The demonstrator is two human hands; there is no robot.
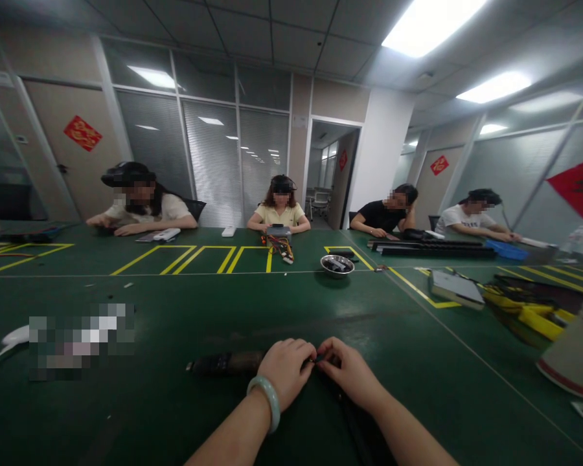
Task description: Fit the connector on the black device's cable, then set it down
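My left hand (285, 370), with a pale green bangle (271, 402) on its wrist, is closed, its fingertips pinched together just above the table. Facing it, my right hand (352, 372) is closed too, thumb and forefinger on a small dark piece (319, 358) that reaches toward the left fingertips. Its kind is too small to make out. A dark, thick, rod-like tool (226, 364) with a light tip at its left end lies by my left hand, which covers its right end. Beneath my right hand and forearm runs a long black strip-like object (354, 424), partly hidden.
A metal bowl (337, 265) of dark parts stands ahead. A power supply with wires (279, 239) sits before a person opposite; several people sit along the far side. Rightward are a grey box (455, 288), black bars (432, 249), a yellow-black bag (529, 310) and a white container (576, 349).
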